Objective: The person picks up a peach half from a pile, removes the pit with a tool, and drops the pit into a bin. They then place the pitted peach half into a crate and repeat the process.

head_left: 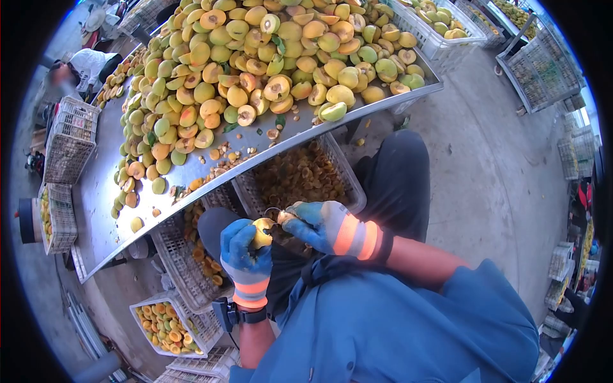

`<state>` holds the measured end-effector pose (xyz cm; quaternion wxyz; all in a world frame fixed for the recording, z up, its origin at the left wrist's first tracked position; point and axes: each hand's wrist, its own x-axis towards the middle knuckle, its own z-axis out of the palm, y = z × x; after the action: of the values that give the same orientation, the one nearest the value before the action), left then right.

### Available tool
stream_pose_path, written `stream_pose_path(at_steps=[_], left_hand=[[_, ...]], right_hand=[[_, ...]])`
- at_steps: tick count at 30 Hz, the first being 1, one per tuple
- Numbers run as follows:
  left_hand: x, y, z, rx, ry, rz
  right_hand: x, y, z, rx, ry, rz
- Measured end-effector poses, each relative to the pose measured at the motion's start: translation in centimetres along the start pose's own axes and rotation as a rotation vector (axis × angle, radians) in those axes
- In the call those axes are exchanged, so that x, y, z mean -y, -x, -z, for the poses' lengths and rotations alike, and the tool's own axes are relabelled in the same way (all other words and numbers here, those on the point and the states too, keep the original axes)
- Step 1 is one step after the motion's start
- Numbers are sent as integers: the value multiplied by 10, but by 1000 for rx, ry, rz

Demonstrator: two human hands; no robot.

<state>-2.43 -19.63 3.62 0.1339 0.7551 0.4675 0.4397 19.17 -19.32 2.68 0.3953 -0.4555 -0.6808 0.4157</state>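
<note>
Blue and orange gloves cover both hands, which meet above the lap. My left hand (pixel 246 258) has its fingers wrapped round a yellow fruit half (pixel 262 233). Just to its right, my right hand (pixel 317 225) pinches a small tool with a thin curved metal loop (pixel 272 209) that reaches toward the fruit; a brownish piece shows at its fingertips. Beyond the hands, a large pile of halved yellow-green fruit (pixel 249 57) lies on a metal table (pixel 102 210). Small pits and scraps lie along the table's near edge.
Under the table edge stands a crate (pixel 357 191) of brown pits and scraps. Another crate (pixel 137 309) at the lower left holds fruit halves. Stacked crates (pixel 73 137) stand left of the table, a person (pixel 92 64) beyond them. A crate trolley (pixel 543 70) is at the upper right.
</note>
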Motion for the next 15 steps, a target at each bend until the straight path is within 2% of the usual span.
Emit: stream_pose_path(at_steps=[1,3,5,7,8,9,11,12,14,15], left_hand=[[1,1,1,-1,-4,2],[6,6,4,-39,-8,-43],[14,14,12,-169,-7,38],[28,18,33,-249,-209,80],[39,24,47,-294,-241,142],[49,31,62,-308,-262,360],[76,46,104,-99,-578,525],[85,52,116,-103,-580,517],[92,47,123,-4,-1066,386],[97,43,121,0,-1057,374]], right_hand=[[-2,-1,-1,3,-3,2],[-9,-3,-1,12,279,-109],[-11,-1,2,-66,199,-158],[-19,3,2,-79,82,-185],[-34,8,-6,-104,-16,-151],[-30,10,-4,-99,-7,-127],[-23,11,3,-47,-25,-194],[-23,11,3,-53,-27,-188],[-24,10,4,-44,-58,-282],[-24,10,5,-58,-54,-286]])
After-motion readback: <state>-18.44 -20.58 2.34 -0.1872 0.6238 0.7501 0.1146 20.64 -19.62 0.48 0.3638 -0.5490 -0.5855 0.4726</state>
